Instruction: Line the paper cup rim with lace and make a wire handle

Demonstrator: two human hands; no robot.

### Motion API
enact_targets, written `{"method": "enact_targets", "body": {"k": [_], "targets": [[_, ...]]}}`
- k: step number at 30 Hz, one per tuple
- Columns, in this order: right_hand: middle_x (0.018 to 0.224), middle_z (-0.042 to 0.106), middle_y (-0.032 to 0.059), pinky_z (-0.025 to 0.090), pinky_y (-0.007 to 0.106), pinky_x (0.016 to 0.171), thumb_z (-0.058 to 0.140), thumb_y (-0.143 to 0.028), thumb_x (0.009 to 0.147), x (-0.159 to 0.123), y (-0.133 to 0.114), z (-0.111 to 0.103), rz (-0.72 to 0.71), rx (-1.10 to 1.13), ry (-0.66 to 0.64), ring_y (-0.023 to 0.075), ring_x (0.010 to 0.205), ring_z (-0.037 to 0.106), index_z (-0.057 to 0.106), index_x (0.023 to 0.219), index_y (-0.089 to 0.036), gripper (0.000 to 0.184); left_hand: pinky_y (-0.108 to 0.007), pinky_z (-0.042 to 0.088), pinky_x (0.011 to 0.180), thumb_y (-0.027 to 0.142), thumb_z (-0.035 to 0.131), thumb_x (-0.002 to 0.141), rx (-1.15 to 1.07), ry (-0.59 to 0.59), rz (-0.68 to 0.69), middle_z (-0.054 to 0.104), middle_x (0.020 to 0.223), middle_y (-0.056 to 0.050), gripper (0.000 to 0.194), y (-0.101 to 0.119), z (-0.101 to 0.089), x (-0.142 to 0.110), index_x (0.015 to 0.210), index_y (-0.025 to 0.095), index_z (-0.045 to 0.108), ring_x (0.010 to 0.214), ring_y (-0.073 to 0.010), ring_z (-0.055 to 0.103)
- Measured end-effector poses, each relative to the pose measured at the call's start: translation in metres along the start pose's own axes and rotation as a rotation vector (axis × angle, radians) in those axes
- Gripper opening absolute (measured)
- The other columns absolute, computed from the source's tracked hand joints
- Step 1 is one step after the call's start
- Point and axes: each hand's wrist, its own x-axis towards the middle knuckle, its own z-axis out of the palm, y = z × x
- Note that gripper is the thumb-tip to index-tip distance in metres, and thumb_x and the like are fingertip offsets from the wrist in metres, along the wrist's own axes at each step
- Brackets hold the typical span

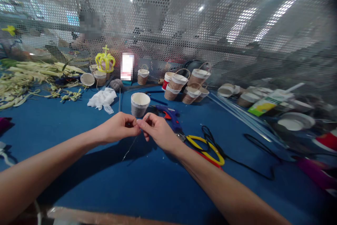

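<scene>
My left hand (pixel 121 127) and my right hand (pixel 156 129) meet above the table, fingertips pinched together on a thin strand of grey yarn (pixel 130 147). One end of it dangles below the fingers. Just beyond my hands stands a paper cup (pixel 140 105) with a white rim and a greyish outside. A ball of grey yarn (pixel 116 84) lies farther back, and a line of yarn runs from it toward my left hand. Right of the cup is a blue glue gun (pixel 170 114) with a red trigger. The exact spot where the fingers grip is partly hidden.
Scissors (pixel 207 147) with yellow and red handles lie beside my right forearm, near a black cord (pixel 244 167). Small twine-wrapped baskets (pixel 179 81) stand behind. White crumpled cloth (pixel 102 99) and dried husks (pixel 39 74) are left; clear sticks (pixel 242 118) and a carton (pixel 271 102) right.
</scene>
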Motion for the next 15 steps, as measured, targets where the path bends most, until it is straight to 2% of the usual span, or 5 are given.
{"method": "enact_targets", "body": {"k": [6, 11, 15], "targets": [[0.064, 0.05, -0.0034, 0.041, 0.021, 0.044, 0.057, -0.042, 0.074, 0.0003, -0.0033, -0.001, -0.042, 0.176, -0.069, 0.0075, 0.051, 0.047, 0.047, 0.075, -0.018, 0.026, -0.021, 0.017, 0.044, 0.03, 0.057, 0.07, -0.178, -0.043, -0.056, 0.041, 0.053, 0.006, 0.019, 0.0016, -0.0018, -0.0007, 0.063, 0.013, 0.054, 0.047, -0.005, 0.025], [0.058, 0.048, -0.0046, 0.04, 0.02, 0.043, 0.054, -0.041, 0.077, 0.0007, -0.0026, -0.0028, -0.033, 0.108, -0.066, 0.0066, 0.048, 0.045, 0.044, 0.068, -0.018, 0.027, -0.021, 0.017, 0.045, 0.028, 0.056, 0.071, -0.198, -0.103, -0.065, 0.043, 0.055, 0.006, 0.017, 0.0032, -0.0041, -0.0013, 0.064, 0.012, 0.053, 0.048, -0.0048, 0.026], [0.055, 0.045, -0.0056, 0.04, 0.02, 0.042, 0.053, -0.04, 0.078, 0.0002, -0.0033, -0.003, -0.029, 0.037, -0.039, 0.0062, 0.046, 0.044, 0.043, 0.066, -0.018, 0.027, -0.021, 0.021, 0.048, 0.028, 0.057, 0.07, -0.138, -0.082, -0.045, 0.046, 0.058, 0.005, 0.017, 0.0029, -0.0046, -0.0009, 0.064, 0.012, 0.055, 0.051, -0.0053, 0.031]]}}
